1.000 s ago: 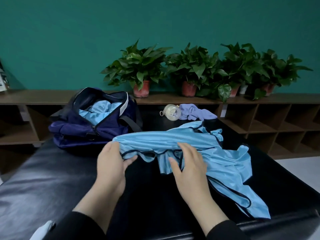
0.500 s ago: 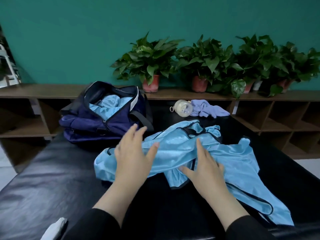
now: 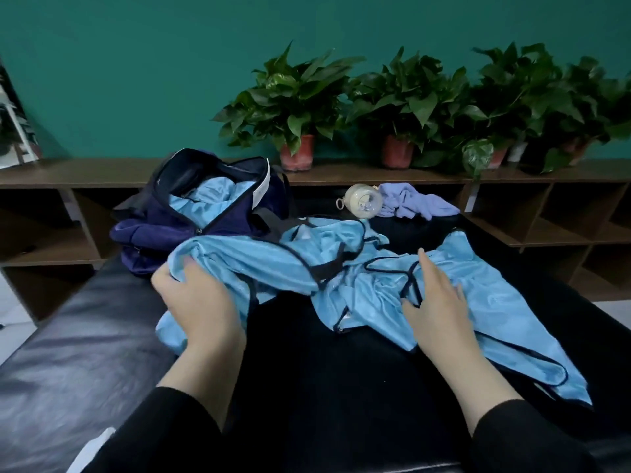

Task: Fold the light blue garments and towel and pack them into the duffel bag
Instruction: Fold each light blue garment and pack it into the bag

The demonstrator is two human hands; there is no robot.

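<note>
A shiny light blue garment [image 3: 478, 302] with dark trim lies crumpled across the black padded bench [image 3: 68, 353]. My left hand [image 3: 198, 298] grips a bunched fold at the garment's left end, just in front of the bag. My right hand [image 3: 437, 298] rests flat on the middle of the garment, fingers spread. The navy duffel bag [image 3: 146, 233] stands unzipped at the back left, with another light blue garment [image 3: 208, 199] inside it. A lavender towel [image 3: 413, 201] lies at the bench's far edge.
A pale round bottle [image 3: 363, 201] lies on its side next to the towel. Behind the bench runs a brown shelf unit [image 3: 546, 179] with several potted plants [image 3: 297, 107] on top. A white object [image 3: 92, 448] shows at the lower left.
My left hand went from lying flat on the cloth to grasping the garment's left end and lifting it slightly. My right hand moved to the right along the garment.
</note>
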